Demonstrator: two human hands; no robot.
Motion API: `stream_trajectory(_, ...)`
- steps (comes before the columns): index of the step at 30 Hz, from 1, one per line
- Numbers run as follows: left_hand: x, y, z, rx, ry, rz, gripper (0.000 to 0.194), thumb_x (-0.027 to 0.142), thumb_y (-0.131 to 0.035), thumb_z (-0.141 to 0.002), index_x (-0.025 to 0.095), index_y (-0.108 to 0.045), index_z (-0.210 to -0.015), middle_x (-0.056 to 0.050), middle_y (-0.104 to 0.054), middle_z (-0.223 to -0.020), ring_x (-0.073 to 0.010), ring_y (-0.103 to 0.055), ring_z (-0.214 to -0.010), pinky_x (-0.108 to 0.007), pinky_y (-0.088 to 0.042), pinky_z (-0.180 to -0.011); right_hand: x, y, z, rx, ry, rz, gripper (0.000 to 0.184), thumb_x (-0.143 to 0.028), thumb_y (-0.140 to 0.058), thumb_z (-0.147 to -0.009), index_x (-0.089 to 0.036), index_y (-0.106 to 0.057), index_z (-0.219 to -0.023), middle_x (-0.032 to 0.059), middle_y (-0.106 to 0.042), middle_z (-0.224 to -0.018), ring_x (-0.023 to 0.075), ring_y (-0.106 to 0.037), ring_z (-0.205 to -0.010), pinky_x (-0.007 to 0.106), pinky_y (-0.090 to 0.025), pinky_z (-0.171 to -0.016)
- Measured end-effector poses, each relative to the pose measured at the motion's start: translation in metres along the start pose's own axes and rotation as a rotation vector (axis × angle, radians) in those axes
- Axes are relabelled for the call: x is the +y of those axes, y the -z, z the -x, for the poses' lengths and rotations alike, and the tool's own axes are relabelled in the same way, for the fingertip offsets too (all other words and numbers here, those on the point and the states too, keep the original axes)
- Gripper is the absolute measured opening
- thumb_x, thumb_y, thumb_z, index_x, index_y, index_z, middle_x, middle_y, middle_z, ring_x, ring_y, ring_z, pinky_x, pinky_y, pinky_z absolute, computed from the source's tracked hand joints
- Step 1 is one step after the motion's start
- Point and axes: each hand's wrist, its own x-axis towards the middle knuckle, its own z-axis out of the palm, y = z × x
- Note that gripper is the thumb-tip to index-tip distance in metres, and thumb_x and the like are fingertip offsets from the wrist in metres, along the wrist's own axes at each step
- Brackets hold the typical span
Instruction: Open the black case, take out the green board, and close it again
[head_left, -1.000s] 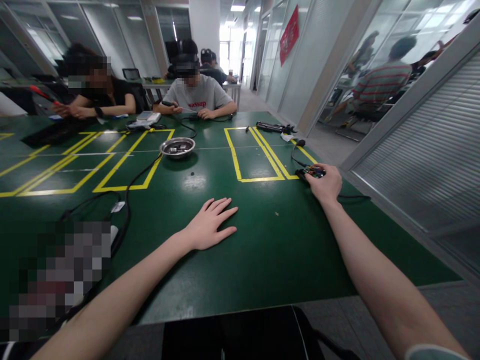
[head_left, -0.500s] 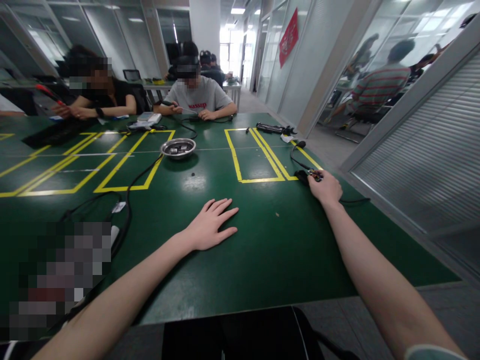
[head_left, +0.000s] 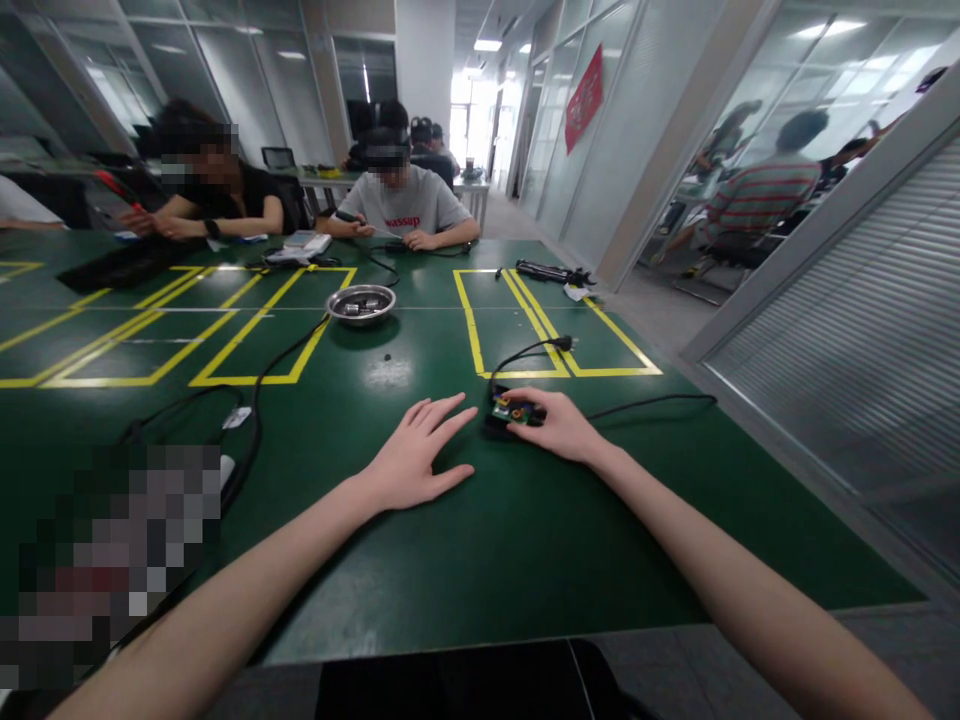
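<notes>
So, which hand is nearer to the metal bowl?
Left. The left hand lies palm down on the table, on the near side of the metal bowl and slightly to its right. The right hand is farther right, gripping the circuit board.

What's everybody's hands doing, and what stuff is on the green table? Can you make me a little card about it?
Left hand: palm down, fingers spread, holding nothing
Right hand: fingers around a circuit board
Table: green, with yellow tape lines
Bowl: round, metal, small metal parts inside
Plug: black, on a cord, beyond the board
Across the table: person in a gray T-shirt, both hands busy with something thin
</notes>
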Motion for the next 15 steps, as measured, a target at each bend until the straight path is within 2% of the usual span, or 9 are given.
stream_trajectory(2,0.003,0.004,-0.001,0.107,-0.053,0.060,0.065,0.050,-0.066,-0.095,0.021,-0.050,-0.150,-0.017,-0.057,-0.151,-0.0339,-0.055,-0.137,-0.054,-0.042,-0.117,-0.027,-0.017,0.007,-0.180,0.157,-0.094,0.043,-0.026,-0.077,-0.081,-0.023,-0.073,-0.124,0.0059,-0.078,-0.122,0.0245,-0.076,-0.109,0.037,-0.060,-0.097)
stream_trajectory(3,0.005,0.006,-0.002,0.116,-0.087,0.097,0.062,0.052,-0.068,-0.092,0.020,-0.055,-0.144,-0.017,-0.065,-0.138,-0.0326,-0.062,-0.126,-0.051,-0.048,-0.110,-0.038,-0.024,0.012,-0.252,0.224,-0.129,0.043,-0.026,-0.077,-0.082,-0.022,-0.073,-0.124,0.0062,-0.079,-0.121,0.0240,-0.076,-0.109,0.035,-0.059,-0.096)
stream_trajectory(5,0.008,0.008,-0.003,0.049,-0.145,0.150,0.057,0.057,-0.071,-0.088,0.018,-0.064,-0.129,-0.013,-0.074,-0.113,-0.0287,-0.069,-0.103,-0.042,-0.056,-0.093,-0.054,-0.034,0.020,-0.326,0.331,-0.129,0.041,-0.026,-0.076,-0.085,-0.023,-0.073,-0.126,0.0063,-0.080,-0.119,0.0227,-0.078,-0.106,0.031,-0.060,-0.092)
stream_trajectory(7,0.011,0.007,-0.003,-0.043,-0.170,0.144,0.062,0.064,-0.074,-0.083,0.017,-0.066,-0.124,-0.011,-0.074,-0.101,-0.0276,-0.068,-0.093,-0.040,-0.057,-0.085,-0.059,-0.038,0.025,-0.311,0.440,-0.071,0.039,-0.029,-0.075,-0.088,-0.023,-0.071,-0.127,0.0073,-0.080,-0.118,0.0230,-0.078,-0.102,0.030,-0.061,-0.087)
stream_trajectory(9,0.014,0.006,-0.003,-0.091,-0.157,0.098,0.079,0.068,-0.077,-0.079,0.016,-0.061,-0.136,-0.013,-0.073,-0.106,-0.0294,-0.067,-0.096,-0.042,-0.056,-0.088,-0.057,-0.036,0.026,-0.241,0.524,-0.022,0.035,-0.033,-0.073,-0.093,-0.022,-0.071,-0.126,0.0082,-0.081,-0.114,0.0232,-0.079,-0.097,0.030,-0.062,-0.080)
stream_trajectory(12,0.016,0.005,-0.002,-0.117,-0.117,0.048,0.101,0.067,-0.079,-0.078,0.019,-0.040,-0.158,-0.015,-0.070,-0.125,-0.0324,-0.065,-0.110,-0.047,-0.052,-0.099,-0.050,-0.029,0.023,-0.113,0.573,0.001,0.030,-0.034,-0.069,-0.096,-0.023,-0.070,-0.124,0.0088,-0.081,-0.109,0.0227,-0.080,-0.090,0.030,-0.063,-0.074)
stream_trajectory(14,0.014,0.007,0.000,-0.123,-0.090,0.034,0.105,0.065,-0.080,-0.077,0.021,-0.035,-0.162,-0.015,-0.067,-0.133,-0.0336,-0.062,-0.119,-0.049,-0.049,-0.105,-0.047,-0.025,0.020,-0.061,0.570,-0.017,0.030,-0.033,-0.068,-0.096,-0.024,-0.070,-0.125,0.0091,-0.080,-0.113,0.0226,-0.079,-0.096,0.031,-0.064,-0.078)
stream_trajectory(15,0.012,0.008,0.000,-0.123,-0.075,0.027,0.104,0.064,-0.082,-0.077,0.021,-0.037,-0.161,-0.016,-0.067,-0.136,-0.0340,-0.061,-0.123,-0.049,-0.048,-0.109,-0.047,-0.024,0.019,-0.052,0.563,-0.032,0.031,-0.032,-0.069,-0.095,-0.024,-0.069,-0.126,0.0091,-0.079,-0.115,0.0226,-0.078,-0.100,0.031,-0.064,-0.081)
